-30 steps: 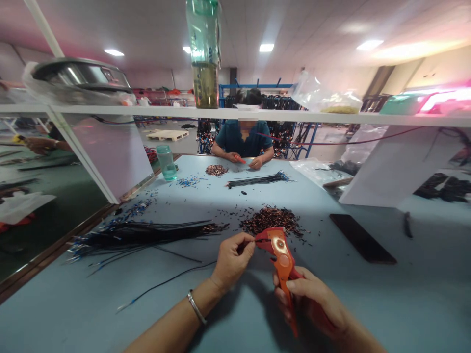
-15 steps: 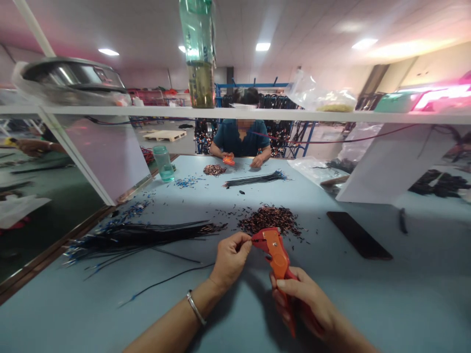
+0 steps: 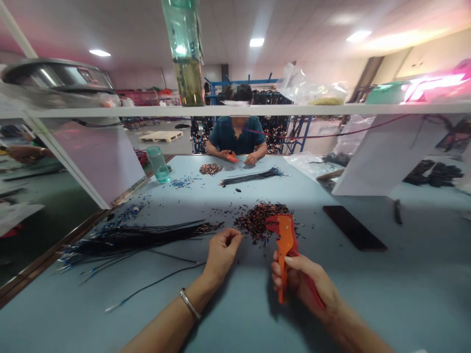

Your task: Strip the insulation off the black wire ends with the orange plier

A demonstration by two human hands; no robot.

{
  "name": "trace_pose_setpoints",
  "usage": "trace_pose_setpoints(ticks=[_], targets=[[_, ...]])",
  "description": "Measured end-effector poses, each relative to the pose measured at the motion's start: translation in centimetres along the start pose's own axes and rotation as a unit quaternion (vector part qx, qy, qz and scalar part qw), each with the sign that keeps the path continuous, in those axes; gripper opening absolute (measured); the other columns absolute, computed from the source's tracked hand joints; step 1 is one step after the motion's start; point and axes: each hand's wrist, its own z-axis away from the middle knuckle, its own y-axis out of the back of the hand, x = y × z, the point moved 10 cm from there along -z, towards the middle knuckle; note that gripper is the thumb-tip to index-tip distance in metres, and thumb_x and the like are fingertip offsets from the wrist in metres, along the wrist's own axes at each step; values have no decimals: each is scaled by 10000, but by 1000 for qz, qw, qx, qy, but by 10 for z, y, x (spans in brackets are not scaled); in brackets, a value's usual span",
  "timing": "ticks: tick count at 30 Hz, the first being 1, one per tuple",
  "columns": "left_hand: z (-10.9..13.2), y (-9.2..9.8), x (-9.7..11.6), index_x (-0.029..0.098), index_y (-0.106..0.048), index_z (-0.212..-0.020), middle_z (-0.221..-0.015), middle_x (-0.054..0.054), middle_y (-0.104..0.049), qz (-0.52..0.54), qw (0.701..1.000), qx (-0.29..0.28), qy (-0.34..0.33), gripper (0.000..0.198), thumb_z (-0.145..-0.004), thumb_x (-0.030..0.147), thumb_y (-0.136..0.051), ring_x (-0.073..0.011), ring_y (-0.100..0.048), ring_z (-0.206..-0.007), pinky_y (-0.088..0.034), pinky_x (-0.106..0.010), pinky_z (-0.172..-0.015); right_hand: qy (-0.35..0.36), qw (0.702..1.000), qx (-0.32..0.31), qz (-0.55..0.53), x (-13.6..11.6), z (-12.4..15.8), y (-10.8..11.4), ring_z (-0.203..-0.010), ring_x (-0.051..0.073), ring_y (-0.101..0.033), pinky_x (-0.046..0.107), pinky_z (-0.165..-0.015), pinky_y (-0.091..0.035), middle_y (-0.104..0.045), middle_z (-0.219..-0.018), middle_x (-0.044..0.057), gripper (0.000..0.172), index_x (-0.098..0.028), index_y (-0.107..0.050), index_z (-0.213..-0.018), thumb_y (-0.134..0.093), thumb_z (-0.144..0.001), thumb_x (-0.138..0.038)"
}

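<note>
**Well under way, one end at a time**

The broad surface (image 3: 368,304) is carrying work that I am judging well advanced. The bundle of black wires (image 3: 140,238) is lying to my left, its right-hand ends showing a coppery tint, so many may be done; I am finding no clear line between finished and unfinished ones. The mound of offcuts (image 3: 255,218) ahead is suggesting a long run of cuts. My right hand (image 3: 303,279) is gripping the wire stripper (image 3: 285,240), fingers wrapping its spread handles. My left hand (image 3: 222,252) is pinching one black wire (image 3: 156,281) between thumb and forefinger, apart from the stripper's nose. Its tip is showing too small for me to tell whether it is bare.

The surface is looking smooth and pale blue-green. The bundled wires are running slim and straight, fanning out at their blue, pale-tipped left ends. The stripper is looking hard and slightly glossy, orange over red. The offcuts are lying every which way, short dark slivers with copper glints. The single wire is bending in a shallow curve.
</note>
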Motion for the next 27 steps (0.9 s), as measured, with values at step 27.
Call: trace_pose_setpoints(ticks=[27], targets=[[25, -38, 10, 136, -630, -657, -635, 2, -626, 170, 977, -121, 47, 239, -677, 354, -727, -125, -520, -613, -434, -233, -624, 307, 650, 56, 693, -37, 25, -46, -837, 265, -603, 367, -731, -456, -654, -970, 108, 338, -167, -567, -1050, -559, -713, -178]])
